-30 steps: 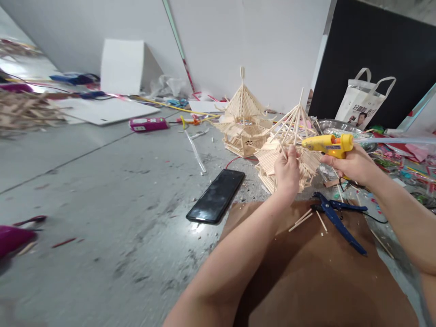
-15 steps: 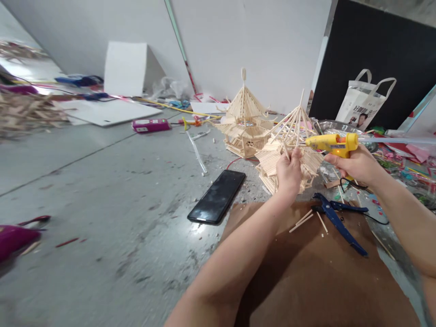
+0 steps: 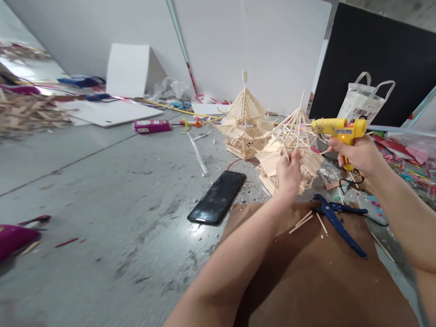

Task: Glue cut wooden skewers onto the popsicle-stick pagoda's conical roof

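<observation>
Covering the near floor, a brown sheet (image 3: 327, 286) is carrying a blue cutter (image 3: 335, 218) by its far right corner, one handle reaching along the far edge. Some short sticks (image 3: 301, 223) are lying beside the cutter's head. Just off the sheet's far left corner, a black phone (image 3: 217, 197) is resting on the floor (image 3: 136, 227).

Beyond the sheet's far edge, the nearer stick model (image 3: 270, 161) is standing upright on the floor. The left hand (image 3: 289, 171) is pinching at the front of its open roof frame, thumb and fingers pressed together; which stick they are gripping is hidden. The right hand (image 3: 364, 155) is wrapping its fingers around the handle of a yellow glue gun (image 3: 335, 128). The nozzle is pointing at the roof frame's right side; whether it is touching, I cannot tell.

Behind, a farther stick model (image 3: 245, 109) is standing with its roof filled in. A purple bottle (image 3: 152, 126) is lying to its left, and a white bag (image 3: 361, 104) is leaning before a black board (image 3: 384, 50).
</observation>
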`<state>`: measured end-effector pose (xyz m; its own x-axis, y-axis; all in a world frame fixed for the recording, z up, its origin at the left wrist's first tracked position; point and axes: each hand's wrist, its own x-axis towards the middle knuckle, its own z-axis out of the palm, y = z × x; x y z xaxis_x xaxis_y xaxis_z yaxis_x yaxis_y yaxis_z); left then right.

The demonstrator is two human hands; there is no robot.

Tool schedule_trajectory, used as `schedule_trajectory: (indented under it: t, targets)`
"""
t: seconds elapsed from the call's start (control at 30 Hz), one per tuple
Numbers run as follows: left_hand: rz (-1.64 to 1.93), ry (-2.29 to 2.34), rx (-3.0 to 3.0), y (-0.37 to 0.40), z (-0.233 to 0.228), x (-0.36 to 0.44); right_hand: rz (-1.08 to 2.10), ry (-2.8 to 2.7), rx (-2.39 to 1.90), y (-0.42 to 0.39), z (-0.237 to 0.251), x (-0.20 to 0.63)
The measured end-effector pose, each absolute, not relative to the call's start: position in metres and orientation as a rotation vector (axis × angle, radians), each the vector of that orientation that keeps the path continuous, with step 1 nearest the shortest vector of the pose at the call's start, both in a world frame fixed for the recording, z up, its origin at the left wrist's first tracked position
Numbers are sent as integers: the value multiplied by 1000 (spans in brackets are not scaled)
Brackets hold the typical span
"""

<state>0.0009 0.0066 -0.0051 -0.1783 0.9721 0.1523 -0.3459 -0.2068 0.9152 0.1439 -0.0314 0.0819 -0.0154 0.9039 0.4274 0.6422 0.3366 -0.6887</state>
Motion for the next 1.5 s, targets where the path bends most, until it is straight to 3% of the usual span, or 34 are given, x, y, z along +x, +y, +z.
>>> schedule_trajectory:
  t: [1.5]
  targets:
    - [1581, 888, 967, 0, 3, -1, 351, -1600, -1345, 0, 95, 127]
